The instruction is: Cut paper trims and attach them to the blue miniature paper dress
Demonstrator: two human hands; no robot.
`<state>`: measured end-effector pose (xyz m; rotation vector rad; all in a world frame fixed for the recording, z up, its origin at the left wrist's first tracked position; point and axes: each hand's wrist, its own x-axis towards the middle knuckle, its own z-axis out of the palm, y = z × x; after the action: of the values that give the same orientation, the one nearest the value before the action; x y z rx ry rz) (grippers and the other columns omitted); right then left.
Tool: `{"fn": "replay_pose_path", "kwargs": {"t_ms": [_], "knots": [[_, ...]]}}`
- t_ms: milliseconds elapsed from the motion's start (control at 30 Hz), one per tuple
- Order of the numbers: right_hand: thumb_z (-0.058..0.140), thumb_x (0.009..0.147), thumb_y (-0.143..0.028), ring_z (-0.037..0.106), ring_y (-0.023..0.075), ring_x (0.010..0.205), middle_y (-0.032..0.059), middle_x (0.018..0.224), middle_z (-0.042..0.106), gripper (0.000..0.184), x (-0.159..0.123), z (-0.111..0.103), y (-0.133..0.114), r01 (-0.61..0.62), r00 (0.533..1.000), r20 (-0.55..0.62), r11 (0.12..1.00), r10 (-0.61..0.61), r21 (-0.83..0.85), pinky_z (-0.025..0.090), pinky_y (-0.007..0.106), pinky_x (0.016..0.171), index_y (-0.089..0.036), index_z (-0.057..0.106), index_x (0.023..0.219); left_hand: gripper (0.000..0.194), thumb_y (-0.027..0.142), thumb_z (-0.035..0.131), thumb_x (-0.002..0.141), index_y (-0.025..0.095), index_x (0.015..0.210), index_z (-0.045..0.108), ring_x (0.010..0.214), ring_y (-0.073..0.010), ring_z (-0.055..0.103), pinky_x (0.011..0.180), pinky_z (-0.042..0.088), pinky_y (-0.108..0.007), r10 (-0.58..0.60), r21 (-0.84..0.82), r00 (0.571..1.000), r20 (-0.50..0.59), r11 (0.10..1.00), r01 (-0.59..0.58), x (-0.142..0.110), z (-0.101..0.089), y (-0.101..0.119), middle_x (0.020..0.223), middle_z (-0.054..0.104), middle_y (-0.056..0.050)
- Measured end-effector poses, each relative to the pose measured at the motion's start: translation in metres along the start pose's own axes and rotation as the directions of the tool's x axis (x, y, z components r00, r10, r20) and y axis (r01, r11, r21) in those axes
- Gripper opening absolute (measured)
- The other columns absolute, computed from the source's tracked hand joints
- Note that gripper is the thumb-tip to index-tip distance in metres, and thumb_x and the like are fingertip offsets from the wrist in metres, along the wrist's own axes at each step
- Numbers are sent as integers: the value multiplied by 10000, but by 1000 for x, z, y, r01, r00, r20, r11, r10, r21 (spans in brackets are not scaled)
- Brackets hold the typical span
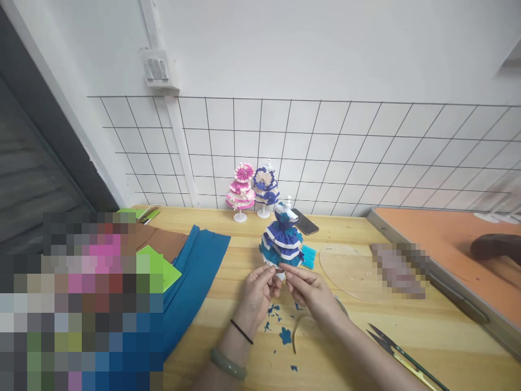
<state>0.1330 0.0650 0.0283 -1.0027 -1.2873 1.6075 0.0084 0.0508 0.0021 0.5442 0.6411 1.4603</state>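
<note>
Wooden tabletop (317, 361), gridded wall (345, 136); left hand (259, 288) and right hand (311, 288) pinched, contents unclear.

If the left hand (259, 288) and right hand (310, 288) pinch something, it is too small to tell; they hide some of the stand (280, 276) under the blue dress (281, 239); the dress covers part of the phone (306, 222); some blue cloth (199, 277) is blurred into squares; the bottom edge cuts off the scissors (411, 369).

Left hand (259, 290) beside right hand (311, 290)
</note>
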Motion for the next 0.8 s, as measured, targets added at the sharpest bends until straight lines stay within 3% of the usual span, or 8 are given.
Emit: {"fn": "replay_pose_path", "kwargs": {"t_ms": [133,267,400,533,667,733,800], "knots": [[665,663,-379,276,15,348,-62,507,469,388,0,-2,-1,-1,1000,16,998,0,55,143,187,377,-152,645,978,161,254,639,688,99,731,628,526,-77,501,422,339,-166,-2,-3,1000,-6,1000,2,0,0,1,644,586,-33],[654,671,-408,265,21,340,-65,482,471,389,-8,-8,-3,-8,999,33,1000,8,-14,153,185,372,-148,639,960,175,262,650,671,102,739,634,518,-76,499,415,332,-172,-4,-4,1000,-8,1000,4,0,1,1,669,600,-39],[620,678,-467,287,30,309,-62,407,471,330,-25,-23,-2,-29,1000,-9,969,28,-247,187,178,352,-137,625,666,176,265,634,681,106,757,638,533,-78,508,412,325,-170,-4,4,1000,-6,1000,4,-1,1,2,720,619,-56],[556,691,-542,277,44,284,-77,303,380,456,-48,-45,6,-38,993,-119,911,-12,-410,219,179,343,-175,450,442,193,286,634,663,117,758,634,519,-73,512,395,310,-163,-22,28,999,-41,999,23,-3,1,4,783,643,-73],[450,762,-550,319,72,282,-68,293,360,482,-68,-64,14,-90,987,-161,815,-4,-572,263,197,352,-178,496,458,259,348,624,661,118,781,621,439,-60,485,346,275,-157,-32,131,988,-150,990,52,-5,-1,6,751,660,-78],[445,800,-478,463,115,391,-25,391,495,429,-76,-67,13,0,993,-84,732,-78,-681,344,210,422,-178,561,516,282,383,623,654,123,763,612,381,-49,449,316,255,-155,-5,231,978,-208,972,54,-5,-3,7,687,650,-52],[434,837,-379,571,160,594,18,614,631,311,-80,-65,9,131,987,38,639,-157,-758,415,229,548,-196,629,678,285,405,630,639,130,708,600,326,-36,402,287,224,-153,36,361,968,-248,931,58,-5,-5,9,607,619,-14]]}}
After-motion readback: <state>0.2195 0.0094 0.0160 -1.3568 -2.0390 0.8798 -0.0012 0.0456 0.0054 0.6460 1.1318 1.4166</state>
